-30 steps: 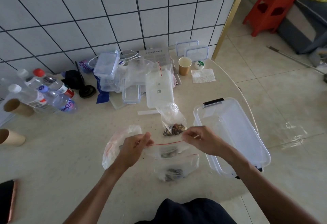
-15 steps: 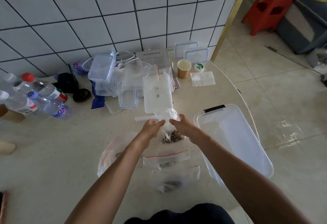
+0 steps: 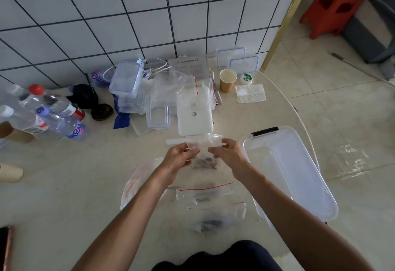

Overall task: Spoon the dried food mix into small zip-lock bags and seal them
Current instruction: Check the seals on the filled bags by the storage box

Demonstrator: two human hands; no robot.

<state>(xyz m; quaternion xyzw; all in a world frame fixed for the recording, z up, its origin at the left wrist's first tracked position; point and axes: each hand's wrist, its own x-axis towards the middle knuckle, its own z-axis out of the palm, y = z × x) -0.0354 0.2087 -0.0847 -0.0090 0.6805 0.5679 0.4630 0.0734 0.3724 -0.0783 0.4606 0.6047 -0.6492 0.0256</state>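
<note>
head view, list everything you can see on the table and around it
small clear zip-lock bag of dried food mix: 1, clear with brown contents, table centre, top held by both hands
filled red-strip zip-lock bags: 2, clear, flat, nearer the person
large clear plastic storage bin: 1, black latch, table right
white flat device box: 1, behind the held bag
clear snap-lid containers: several, stacked near wall
plastic water bottles: about 3, clear, lying at left
brown paper cup: 1, upright near wall
white napkin: 1, beside the cup
red plastic stool: 1, floor, top right
left hand: pinches bag top
right hand: pinches bag top
</note>
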